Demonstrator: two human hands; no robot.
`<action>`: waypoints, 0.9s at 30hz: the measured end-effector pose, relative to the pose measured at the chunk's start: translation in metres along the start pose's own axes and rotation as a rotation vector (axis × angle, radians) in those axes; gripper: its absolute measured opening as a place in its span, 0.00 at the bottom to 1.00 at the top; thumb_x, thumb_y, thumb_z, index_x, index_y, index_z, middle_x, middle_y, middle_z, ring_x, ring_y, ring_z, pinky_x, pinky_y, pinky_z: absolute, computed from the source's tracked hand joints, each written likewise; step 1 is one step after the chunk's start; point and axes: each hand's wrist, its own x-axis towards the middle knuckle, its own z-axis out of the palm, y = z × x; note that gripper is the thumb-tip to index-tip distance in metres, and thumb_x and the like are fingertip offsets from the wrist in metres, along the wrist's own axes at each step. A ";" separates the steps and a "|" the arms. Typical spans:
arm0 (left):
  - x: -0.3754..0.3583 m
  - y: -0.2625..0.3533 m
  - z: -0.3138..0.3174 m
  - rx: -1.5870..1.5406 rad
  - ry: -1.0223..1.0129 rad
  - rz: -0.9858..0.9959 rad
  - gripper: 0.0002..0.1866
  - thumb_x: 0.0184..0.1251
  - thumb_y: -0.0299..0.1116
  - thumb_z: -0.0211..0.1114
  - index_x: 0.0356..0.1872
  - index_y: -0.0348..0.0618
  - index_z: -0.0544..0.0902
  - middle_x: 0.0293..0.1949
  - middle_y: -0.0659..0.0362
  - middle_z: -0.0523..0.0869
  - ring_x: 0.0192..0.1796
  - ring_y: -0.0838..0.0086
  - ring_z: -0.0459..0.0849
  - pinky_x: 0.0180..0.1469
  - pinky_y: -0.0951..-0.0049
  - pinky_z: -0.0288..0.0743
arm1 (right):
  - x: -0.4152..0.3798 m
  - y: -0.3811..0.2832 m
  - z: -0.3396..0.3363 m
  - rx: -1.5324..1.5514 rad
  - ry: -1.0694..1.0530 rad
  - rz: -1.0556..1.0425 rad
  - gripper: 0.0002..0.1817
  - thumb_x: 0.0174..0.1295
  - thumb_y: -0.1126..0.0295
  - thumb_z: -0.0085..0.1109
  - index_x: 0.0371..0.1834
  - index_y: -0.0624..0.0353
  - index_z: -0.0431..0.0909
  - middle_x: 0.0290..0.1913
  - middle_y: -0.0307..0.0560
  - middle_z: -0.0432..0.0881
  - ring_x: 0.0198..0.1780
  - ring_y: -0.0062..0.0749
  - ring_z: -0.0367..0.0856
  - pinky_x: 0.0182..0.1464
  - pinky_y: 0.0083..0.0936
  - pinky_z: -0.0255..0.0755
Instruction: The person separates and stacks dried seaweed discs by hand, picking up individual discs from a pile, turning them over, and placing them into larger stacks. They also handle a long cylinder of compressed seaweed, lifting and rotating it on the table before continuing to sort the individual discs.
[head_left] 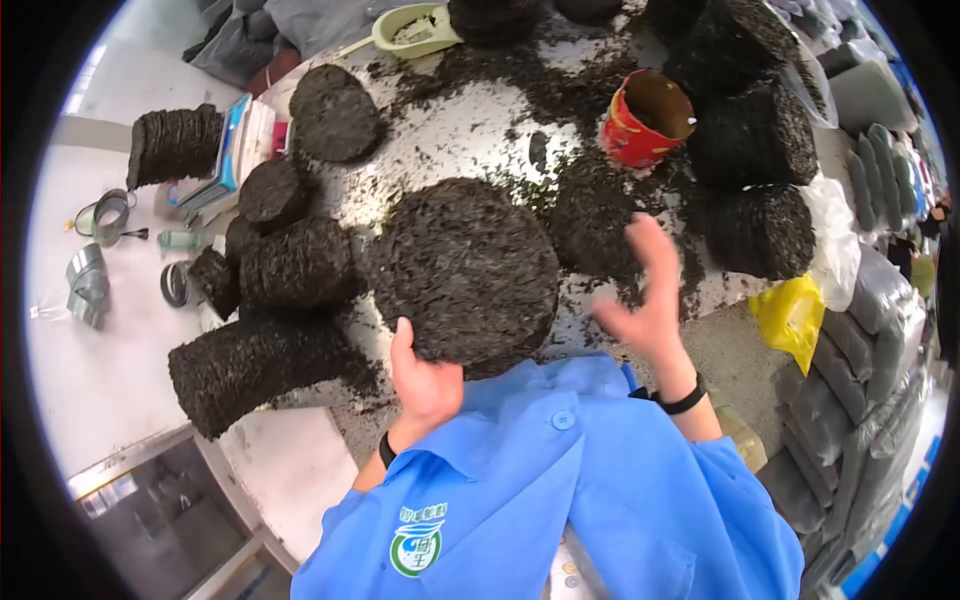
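A large round cake of dried seaweed (470,270), dark and rough, is in front of my chest. My left hand (425,385) grips its near left edge, thumb on top and the other fingers hidden beneath. To the right of the cake, my right hand (655,300) is raised with fingers apart, holding nothing. Just beyond it a smaller dark seaweed piece (595,220) lies on the table. A red tin (645,120), its mouth open, stands farther back on the right.
Stacks of seaweed cakes (300,265) line the table's left side, and more stacks (755,140) stand at the right. Loose flakes (500,85) cover much of the white table. A pale green scoop (415,30) lies at the back. A yellow bag (790,320) hangs at the right edge.
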 end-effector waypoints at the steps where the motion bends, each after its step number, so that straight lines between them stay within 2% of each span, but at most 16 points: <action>1: 0.000 -0.001 0.004 0.032 0.021 -0.015 0.27 0.83 0.48 0.48 0.71 0.42 0.71 0.68 0.56 0.79 0.68 0.61 0.77 0.73 0.55 0.68 | 0.010 -0.032 0.007 -0.079 -0.162 -0.186 0.37 0.53 0.66 0.74 0.69 0.59 0.73 0.74 0.53 0.71 0.79 0.44 0.63 0.78 0.43 0.59; 4: -0.001 -0.001 0.004 0.102 0.012 -0.021 0.28 0.83 0.50 0.47 0.71 0.40 0.71 0.67 0.56 0.79 0.67 0.62 0.77 0.72 0.55 0.70 | 0.015 -0.054 0.043 -0.274 -0.295 -0.568 0.26 0.54 0.74 0.65 0.60 0.56 0.81 0.71 0.49 0.76 0.76 0.46 0.69 0.78 0.49 0.59; 6: -0.002 0.004 -0.020 0.098 -0.402 0.129 0.31 0.83 0.54 0.46 0.72 0.37 0.69 0.66 0.53 0.79 0.66 0.59 0.77 0.70 0.54 0.71 | 0.023 -0.043 0.043 -0.129 -0.165 -0.459 0.22 0.56 0.79 0.59 0.57 0.57 0.83 0.66 0.51 0.81 0.70 0.45 0.78 0.75 0.49 0.66; 7: -0.010 0.016 0.004 0.660 -0.383 0.458 0.37 0.80 0.58 0.48 0.72 0.33 0.68 0.62 0.49 0.80 0.64 0.56 0.77 0.68 0.53 0.72 | 0.017 -0.038 0.039 0.095 -0.021 -0.302 0.20 0.59 0.80 0.59 0.56 0.59 0.83 0.65 0.51 0.82 0.66 0.43 0.80 0.72 0.45 0.69; 8: -0.016 0.039 0.000 1.293 -0.225 0.723 0.42 0.71 0.58 0.62 0.72 0.30 0.67 0.63 0.44 0.77 0.66 0.53 0.75 0.68 0.53 0.70 | 0.011 -0.037 0.035 0.318 0.119 -0.138 0.17 0.62 0.81 0.58 0.54 0.60 0.83 0.63 0.52 0.83 0.63 0.41 0.83 0.69 0.42 0.73; 10: -0.011 0.034 -0.001 1.720 0.109 0.914 0.45 0.60 0.52 0.76 0.71 0.33 0.69 0.68 0.45 0.71 0.69 0.52 0.71 0.69 0.53 0.67 | 0.008 -0.045 0.014 0.185 0.466 0.447 0.15 0.69 0.79 0.58 0.58 0.65 0.80 0.59 0.51 0.85 0.56 0.38 0.85 0.62 0.36 0.78; 12: -0.005 0.033 -0.023 1.744 0.107 0.701 0.46 0.54 0.47 0.80 0.70 0.33 0.69 0.68 0.45 0.69 0.70 0.52 0.69 0.70 0.54 0.66 | 0.001 0.002 -0.007 0.719 0.475 0.641 0.25 0.72 0.75 0.60 0.70 0.70 0.68 0.63 0.54 0.81 0.60 0.34 0.80 0.65 0.33 0.74; 13: -0.002 0.033 -0.030 1.753 0.086 0.498 0.48 0.48 0.42 0.85 0.69 0.33 0.70 0.68 0.44 0.68 0.71 0.52 0.68 0.71 0.55 0.65 | -0.005 0.031 -0.007 0.720 0.466 0.638 0.25 0.72 0.75 0.60 0.70 0.70 0.68 0.63 0.54 0.81 0.60 0.34 0.80 0.65 0.33 0.74; 15: -0.001 0.031 -0.025 1.801 0.091 0.577 0.48 0.48 0.43 0.85 0.69 0.33 0.70 0.68 0.44 0.69 0.70 0.51 0.68 0.71 0.56 0.66 | -0.021 0.081 0.006 0.470 0.394 0.673 0.39 0.69 0.72 0.65 0.78 0.71 0.54 0.72 0.61 0.70 0.70 0.40 0.71 0.72 0.35 0.66; 17: 0.000 0.029 -0.019 1.849 0.072 0.725 0.46 0.49 0.42 0.84 0.67 0.34 0.71 0.65 0.45 0.71 0.67 0.52 0.71 0.69 0.57 0.68 | -0.026 0.045 0.009 -0.113 0.190 0.293 0.57 0.49 0.67 0.82 0.79 0.69 0.52 0.80 0.63 0.55 0.80 0.51 0.55 0.80 0.41 0.53; 18: 0.000 0.028 -0.018 1.849 0.086 0.723 0.46 0.49 0.42 0.84 0.67 0.34 0.71 0.65 0.45 0.71 0.67 0.52 0.71 0.69 0.57 0.68 | -0.018 0.006 0.016 0.016 0.034 0.082 0.59 0.41 0.63 0.84 0.77 0.66 0.58 0.81 0.61 0.56 0.82 0.53 0.52 0.81 0.44 0.48; 20: 0.001 0.026 -0.012 1.768 0.075 0.706 0.45 0.49 0.40 0.84 0.67 0.35 0.71 0.63 0.46 0.72 0.63 0.53 0.73 0.66 0.58 0.70 | -0.007 -0.046 0.030 -0.201 -0.486 -0.342 0.60 0.35 0.52 0.84 0.76 0.61 0.64 0.79 0.58 0.61 0.83 0.57 0.52 0.82 0.51 0.44; 22: -0.001 0.028 -0.007 1.735 0.021 0.729 0.42 0.52 0.35 0.83 0.67 0.36 0.71 0.62 0.49 0.72 0.61 0.60 0.75 0.63 0.64 0.71 | -0.012 -0.054 0.062 -0.149 -0.569 -0.278 0.58 0.39 0.53 0.82 0.76 0.59 0.64 0.80 0.55 0.61 0.81 0.50 0.57 0.82 0.52 0.45; 24: -0.004 0.029 -0.006 1.406 -0.057 0.603 0.34 0.64 0.31 0.74 0.70 0.37 0.70 0.60 0.55 0.74 0.60 0.69 0.75 0.60 0.70 0.71 | -0.009 -0.052 0.065 -0.074 -0.525 -0.298 0.56 0.39 0.52 0.83 0.75 0.58 0.66 0.80 0.53 0.63 0.82 0.49 0.57 0.82 0.53 0.46; 25: -0.006 0.034 -0.009 1.207 -0.107 0.497 0.26 0.76 0.28 0.60 0.73 0.40 0.69 0.56 0.62 0.76 0.57 0.78 0.74 0.57 0.77 0.70 | -0.006 -0.053 0.062 -0.073 -0.523 -0.301 0.56 0.39 0.52 0.83 0.75 0.58 0.66 0.80 0.53 0.63 0.82 0.49 0.57 0.82 0.53 0.46; 27: -0.008 0.040 -0.007 1.059 -0.112 0.420 0.25 0.79 0.28 0.56 0.74 0.41 0.68 0.55 0.64 0.76 0.53 0.81 0.74 0.55 0.79 0.70 | -0.002 -0.056 0.054 0.069 -0.552 -0.289 0.51 0.44 0.52 0.80 0.73 0.58 0.69 0.78 0.53 0.67 0.80 0.49 0.61 0.81 0.55 0.50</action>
